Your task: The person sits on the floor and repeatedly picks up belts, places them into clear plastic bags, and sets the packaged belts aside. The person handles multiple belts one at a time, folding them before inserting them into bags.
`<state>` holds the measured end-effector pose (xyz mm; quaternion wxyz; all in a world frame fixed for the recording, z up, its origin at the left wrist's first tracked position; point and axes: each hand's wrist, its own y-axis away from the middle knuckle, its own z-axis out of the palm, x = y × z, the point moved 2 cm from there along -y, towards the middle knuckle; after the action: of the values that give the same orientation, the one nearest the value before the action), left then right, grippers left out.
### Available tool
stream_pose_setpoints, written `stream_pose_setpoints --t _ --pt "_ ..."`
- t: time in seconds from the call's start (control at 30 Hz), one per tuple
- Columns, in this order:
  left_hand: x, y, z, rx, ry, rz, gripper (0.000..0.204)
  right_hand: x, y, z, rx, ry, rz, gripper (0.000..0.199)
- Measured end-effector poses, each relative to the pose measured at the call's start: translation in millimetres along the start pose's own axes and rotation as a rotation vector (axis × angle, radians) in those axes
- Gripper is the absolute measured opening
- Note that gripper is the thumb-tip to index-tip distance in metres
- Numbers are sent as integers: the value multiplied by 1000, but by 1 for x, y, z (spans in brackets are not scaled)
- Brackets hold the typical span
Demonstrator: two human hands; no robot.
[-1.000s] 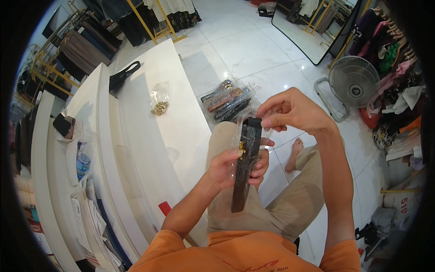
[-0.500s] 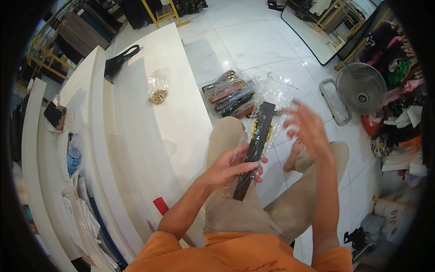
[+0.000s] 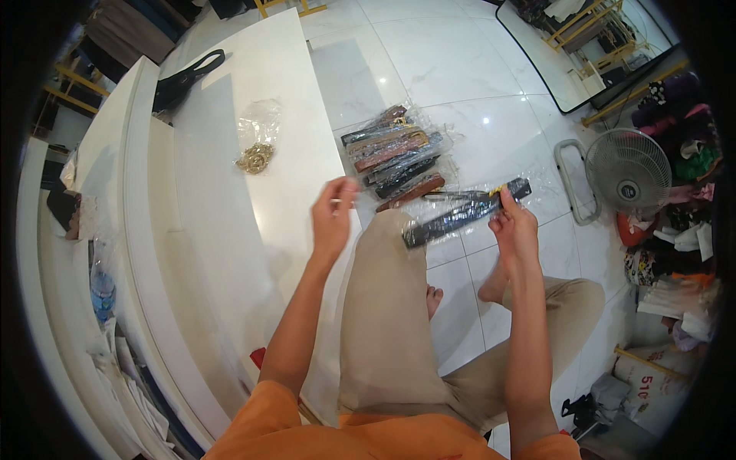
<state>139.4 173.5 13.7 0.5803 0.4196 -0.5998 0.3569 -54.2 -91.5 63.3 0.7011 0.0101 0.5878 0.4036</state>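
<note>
My right hand (image 3: 514, 228) pinches a folded black belt (image 3: 465, 218) in a clear plastic bag near its right end. A bit of gold shows through the plastic by my fingers. The bagged belt hangs slanted above the floor, its lower left end near my left knee. Just beyond it lies a pile of bagged belts (image 3: 395, 153), black and brown, on the tiles. My left hand (image 3: 333, 218) is raised over the edge of the white bench, loosely curled with fingers somewhat apart and nothing in it.
On the white bench (image 3: 295, 100) lie a clear bag of gold chain or metal pieces (image 3: 255, 157) and a black strap-like item (image 3: 188, 80). A grey fan (image 3: 629, 170) stands at the right beside heaped clothes (image 3: 694, 222). A mirror (image 3: 590, 46) leans at the back right.
The bagged belt has passed from my left hand to my right and swung from near upright to a flatter slant, further right. My left hand, now without it, has moved left and up.
</note>
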Motion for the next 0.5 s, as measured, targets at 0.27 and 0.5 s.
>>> stream_pose_setpoints --t 0.27,0.5 --pt "-84 -14 -22 287 -543 202 15 83 -176 57 28 33 156 28" --pt "-79 -19 -16 279 -551 241 14 169 -303 100 158 232 249 34"
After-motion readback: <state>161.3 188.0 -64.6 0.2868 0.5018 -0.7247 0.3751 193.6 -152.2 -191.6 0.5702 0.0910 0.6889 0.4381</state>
